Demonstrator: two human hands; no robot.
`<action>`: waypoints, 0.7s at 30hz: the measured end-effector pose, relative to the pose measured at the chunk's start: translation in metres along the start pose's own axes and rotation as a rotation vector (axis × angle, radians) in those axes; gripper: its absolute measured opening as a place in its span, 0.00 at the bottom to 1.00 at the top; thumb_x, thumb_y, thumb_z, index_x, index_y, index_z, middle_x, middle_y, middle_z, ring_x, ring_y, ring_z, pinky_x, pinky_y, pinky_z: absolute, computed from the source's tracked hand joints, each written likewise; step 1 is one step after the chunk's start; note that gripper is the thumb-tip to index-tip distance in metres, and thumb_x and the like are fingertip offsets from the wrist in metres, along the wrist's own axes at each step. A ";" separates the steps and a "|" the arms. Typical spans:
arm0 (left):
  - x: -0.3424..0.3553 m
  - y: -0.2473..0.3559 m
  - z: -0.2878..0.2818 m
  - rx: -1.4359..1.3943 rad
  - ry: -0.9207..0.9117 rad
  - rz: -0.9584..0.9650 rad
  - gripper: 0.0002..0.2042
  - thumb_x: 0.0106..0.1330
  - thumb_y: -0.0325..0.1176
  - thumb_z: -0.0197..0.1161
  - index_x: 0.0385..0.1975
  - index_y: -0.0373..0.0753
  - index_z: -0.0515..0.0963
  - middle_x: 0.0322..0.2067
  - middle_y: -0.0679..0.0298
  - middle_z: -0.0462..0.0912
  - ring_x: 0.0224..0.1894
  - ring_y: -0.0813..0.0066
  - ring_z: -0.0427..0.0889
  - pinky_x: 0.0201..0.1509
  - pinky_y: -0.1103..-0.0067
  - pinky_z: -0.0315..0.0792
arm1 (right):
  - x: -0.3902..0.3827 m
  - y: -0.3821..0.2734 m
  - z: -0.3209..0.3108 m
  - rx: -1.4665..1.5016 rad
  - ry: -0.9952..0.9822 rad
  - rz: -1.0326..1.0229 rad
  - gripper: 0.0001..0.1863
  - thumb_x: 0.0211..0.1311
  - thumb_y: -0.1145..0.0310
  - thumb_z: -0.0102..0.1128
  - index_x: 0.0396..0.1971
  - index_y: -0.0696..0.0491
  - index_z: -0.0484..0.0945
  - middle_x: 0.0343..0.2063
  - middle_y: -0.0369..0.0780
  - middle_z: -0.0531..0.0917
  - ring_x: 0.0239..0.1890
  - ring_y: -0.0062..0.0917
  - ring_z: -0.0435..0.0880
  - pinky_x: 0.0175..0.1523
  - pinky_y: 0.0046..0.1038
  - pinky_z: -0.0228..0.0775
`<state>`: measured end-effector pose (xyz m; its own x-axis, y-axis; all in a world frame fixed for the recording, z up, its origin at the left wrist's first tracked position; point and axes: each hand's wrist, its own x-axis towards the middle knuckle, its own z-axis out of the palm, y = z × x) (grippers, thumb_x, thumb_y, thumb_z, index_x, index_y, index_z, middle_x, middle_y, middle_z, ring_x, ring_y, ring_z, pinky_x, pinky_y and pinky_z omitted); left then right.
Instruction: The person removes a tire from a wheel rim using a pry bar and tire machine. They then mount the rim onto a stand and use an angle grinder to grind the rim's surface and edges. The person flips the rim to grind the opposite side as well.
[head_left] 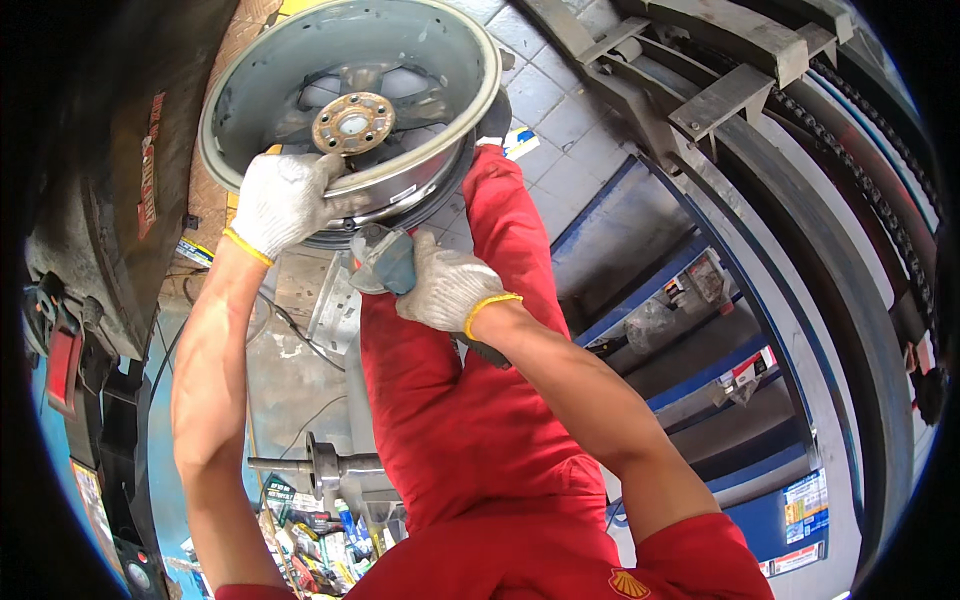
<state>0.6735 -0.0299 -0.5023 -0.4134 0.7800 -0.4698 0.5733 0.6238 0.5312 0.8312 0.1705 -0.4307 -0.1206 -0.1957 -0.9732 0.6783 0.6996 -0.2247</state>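
Observation:
A grey alloy wheel rim (430, 105) lies tilted in front of my knees, with a rusty hub face (352, 123) at its middle. My left hand (283, 198), in a white knit glove with a yellow cuff, is closed over the rim's near edge. In my right hand (450, 285), gloved alike, is an angle grinder (392, 264) with a blue-green head. The grinder's guarded end is close to the outer side of the rim, just right of my left hand. Whether its disc touches the metal I cannot tell.
At right stands a blue shelf unit (690, 370) with small parts in it, beside a steel frame with a chain (860, 165). A metal shaft (350, 463) and a heap of bottles and packets (335, 545) lie lower left. A black cable (295, 325) trails near my left forearm.

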 end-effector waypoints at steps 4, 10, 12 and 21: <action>-0.003 -0.009 -0.004 -0.071 -0.009 -0.023 0.23 0.64 0.59 0.79 0.32 0.42 0.87 0.21 0.53 0.84 0.26 0.52 0.89 0.32 0.61 0.79 | -0.006 0.009 -0.016 -0.006 -0.026 0.022 0.45 0.59 0.55 0.75 0.71 0.63 0.67 0.48 0.62 0.91 0.53 0.56 0.93 0.59 0.51 0.84; -0.005 -0.020 -0.018 -0.097 -0.045 -0.077 0.19 0.60 0.49 0.85 0.34 0.38 0.89 0.25 0.49 0.86 0.28 0.48 0.89 0.35 0.61 0.80 | -0.011 0.034 -0.050 -0.059 0.010 0.051 0.40 0.59 0.56 0.77 0.63 0.64 0.70 0.43 0.60 0.92 0.50 0.54 0.94 0.55 0.52 0.85; -0.004 -0.019 -0.025 -0.112 -0.053 -0.095 0.19 0.60 0.48 0.85 0.34 0.37 0.89 0.25 0.49 0.86 0.28 0.48 0.89 0.35 0.61 0.80 | -0.012 0.040 -0.062 -0.068 0.027 0.071 0.41 0.58 0.54 0.78 0.62 0.65 0.70 0.43 0.60 0.92 0.50 0.54 0.94 0.55 0.52 0.85; -0.007 -0.033 -0.023 -0.105 -0.033 -0.042 0.23 0.60 0.56 0.84 0.31 0.40 0.88 0.21 0.53 0.84 0.25 0.51 0.88 0.32 0.62 0.78 | 0.020 0.069 -0.101 -0.170 0.068 0.229 0.48 0.58 0.53 0.77 0.71 0.64 0.67 0.53 0.60 0.91 0.59 0.53 0.92 0.63 0.48 0.83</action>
<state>0.6417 -0.0547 -0.5004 -0.4111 0.7522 -0.5150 0.4781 0.6589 0.5808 0.8023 0.2846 -0.4701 -0.0310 0.0232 -0.9993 0.5631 0.8264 0.0017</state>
